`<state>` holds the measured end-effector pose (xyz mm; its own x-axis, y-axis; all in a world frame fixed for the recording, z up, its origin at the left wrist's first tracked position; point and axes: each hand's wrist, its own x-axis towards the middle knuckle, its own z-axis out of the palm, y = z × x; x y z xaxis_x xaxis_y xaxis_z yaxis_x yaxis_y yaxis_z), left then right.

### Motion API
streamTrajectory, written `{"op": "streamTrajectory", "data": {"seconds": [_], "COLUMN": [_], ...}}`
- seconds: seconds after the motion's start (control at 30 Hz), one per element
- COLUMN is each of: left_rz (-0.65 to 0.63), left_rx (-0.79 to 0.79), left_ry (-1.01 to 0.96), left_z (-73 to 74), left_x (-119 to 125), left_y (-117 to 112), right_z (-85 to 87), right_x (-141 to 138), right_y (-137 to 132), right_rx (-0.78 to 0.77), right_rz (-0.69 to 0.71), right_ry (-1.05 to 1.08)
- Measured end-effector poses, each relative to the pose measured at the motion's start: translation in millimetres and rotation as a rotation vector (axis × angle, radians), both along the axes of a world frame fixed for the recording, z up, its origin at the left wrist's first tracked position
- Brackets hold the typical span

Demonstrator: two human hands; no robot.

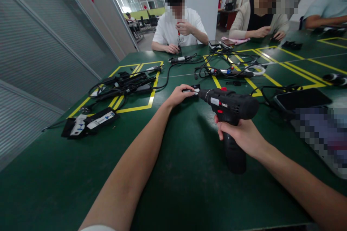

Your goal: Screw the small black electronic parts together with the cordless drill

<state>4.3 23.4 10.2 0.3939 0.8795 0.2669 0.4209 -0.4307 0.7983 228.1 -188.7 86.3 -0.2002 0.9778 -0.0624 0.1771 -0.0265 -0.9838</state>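
My right hand (240,134) is wrapped round the grip of a black cordless drill (230,106) with red trim, held above the green table (176,173) and pointing left. The drill's nose meets a small black part with a white label (193,89) lying on the table. My left hand (179,95) is stretched forward, its fingers closed on that small part and holding it down.
A pile of black cables and tools (125,83) lies in yellow-taped squares at left, and a black-and-white package (89,122) nearer me. More cabled tools (230,72) lie ahead. A dark tablet (300,99) is at right. Other people sit across the table.
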Motion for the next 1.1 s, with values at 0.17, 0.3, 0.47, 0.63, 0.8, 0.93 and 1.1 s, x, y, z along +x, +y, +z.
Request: {"op": "streamTrajectory", "data": {"seconds": [0.17, 0.3, 0.47, 0.63, 0.8, 0.93, 1.1], "left_rz": [-0.004, 0.015, 0.008, -0.004, -0.006, -0.001, -0.003], "left_rx": [0.015, -0.007, -0.008, 0.007, 0.002, -0.016, -0.005], "left_ry": [-0.011, -0.003, -0.003, -0.016, -0.024, -0.022, -0.026], "left_z": [-2.3, -1.1, 0.0, -1.0, -1.1, -1.0, -2.4], "left_x": [-0.4, 0.5, 0.7, -0.2, -0.3, -0.3, -0.7], "left_y": [1.6, 0.7, -0.1, 1.2, 1.6, 1.3, 1.9], "right_z": [0.1, -1.2, -1.4, -0.9, -2.0, -1.3, -0.3], "right_x": [0.1, 0.2, 0.3, 0.1, 1.8, 1.6, 1.1], "right_y": [-0.7, -0.2, 0.3, -0.7, -0.5, -0.1, -0.7], "right_rx": [-0.009, -0.008, -0.006, -0.015, -0.002, 0.005, -0.002], "right_rz": [-0.005, -0.009, -0.009, -0.015, 0.002, 0.007, 0.005], "right_ry": [0.011, 0.025, 0.031, 0.039, 0.031, 0.011, 0.017]}}
